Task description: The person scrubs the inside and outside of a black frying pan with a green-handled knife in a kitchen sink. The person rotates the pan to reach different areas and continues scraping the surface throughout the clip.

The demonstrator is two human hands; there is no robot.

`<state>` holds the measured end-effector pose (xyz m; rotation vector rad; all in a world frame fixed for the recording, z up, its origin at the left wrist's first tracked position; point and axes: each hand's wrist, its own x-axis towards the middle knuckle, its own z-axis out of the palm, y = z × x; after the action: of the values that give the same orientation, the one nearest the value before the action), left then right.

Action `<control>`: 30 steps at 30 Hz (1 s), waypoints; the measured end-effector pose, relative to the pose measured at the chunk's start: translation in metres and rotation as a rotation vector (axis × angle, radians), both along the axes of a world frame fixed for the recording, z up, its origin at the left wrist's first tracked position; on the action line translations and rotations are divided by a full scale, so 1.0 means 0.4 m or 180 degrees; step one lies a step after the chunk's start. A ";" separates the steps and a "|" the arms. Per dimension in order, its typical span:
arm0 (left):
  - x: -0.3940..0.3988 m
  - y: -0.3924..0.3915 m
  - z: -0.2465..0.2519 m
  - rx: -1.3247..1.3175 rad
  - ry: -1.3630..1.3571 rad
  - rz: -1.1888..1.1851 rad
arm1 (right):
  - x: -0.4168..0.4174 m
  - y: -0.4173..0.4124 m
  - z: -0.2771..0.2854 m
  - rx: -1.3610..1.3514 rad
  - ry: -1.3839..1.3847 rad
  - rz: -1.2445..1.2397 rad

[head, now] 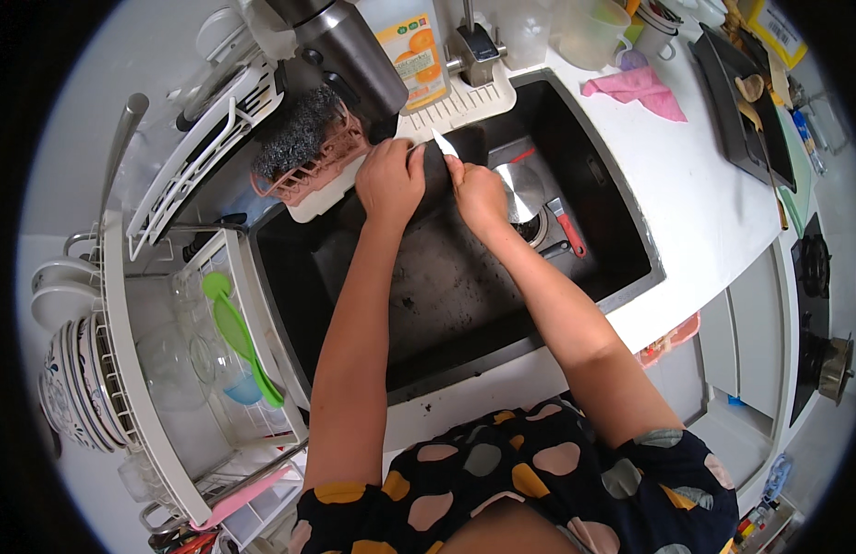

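My right hand (pixel 480 197) is closed around a small knife, its pale blade (pixel 443 143) pointing up and left over the back of the black sink (pixel 428 305). Close by on the left, my left hand (pixel 393 181) is at the sink's back edge, beside a pinkish scrubber rack (pixel 317 163) holding steel wool (pixel 296 131). Its fingertips are partly hidden, so what they touch is unclear. Beyond my right hand, a round metal piece (pixel 521 190) lies in the sink by the drain, with a red-handled peeler or small tool (pixel 570 228) to its right.
A dark metal bottle (pixel 362 62), a large soap bottle (pixel 414 59) and the faucet (pixel 478 59) stand behind the sink. On the right counter are a pink cloth (pixel 639 92) and a black tray (pixel 729 118). A dish rack (pixel 154 415) with glassware stands left.
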<state>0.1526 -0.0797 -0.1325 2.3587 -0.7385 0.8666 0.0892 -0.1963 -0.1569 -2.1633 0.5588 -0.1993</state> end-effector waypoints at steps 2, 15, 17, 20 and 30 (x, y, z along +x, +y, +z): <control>-0.010 0.026 -0.026 0.0431 0.0009 0.0328 | 0.001 -0.005 0.006 -0.0014 0.0073 -0.0007; -0.027 0.027 -0.024 0.0462 0.0101 0.0400 | 0.070 -0.141 -0.098 0.0145 0.0121 -0.0166; -0.013 0.031 -0.030 0.0584 -0.0073 0.0468 | 0.058 -0.111 -0.061 0.0136 0.0073 -0.0127; 0.000 0.029 -0.031 0.0589 -0.0072 0.0470 | 0.054 -0.060 -0.026 -0.0088 0.0118 -0.0170; 0.000 0.028 -0.023 0.0666 0.0066 0.0506 | 0.055 -0.107 -0.095 0.0352 -0.0195 -0.0505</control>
<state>0.1525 -0.0686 -0.1418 2.6374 -0.6688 0.8652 0.1112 -0.2391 -0.1948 -2.0003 0.6907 -0.3127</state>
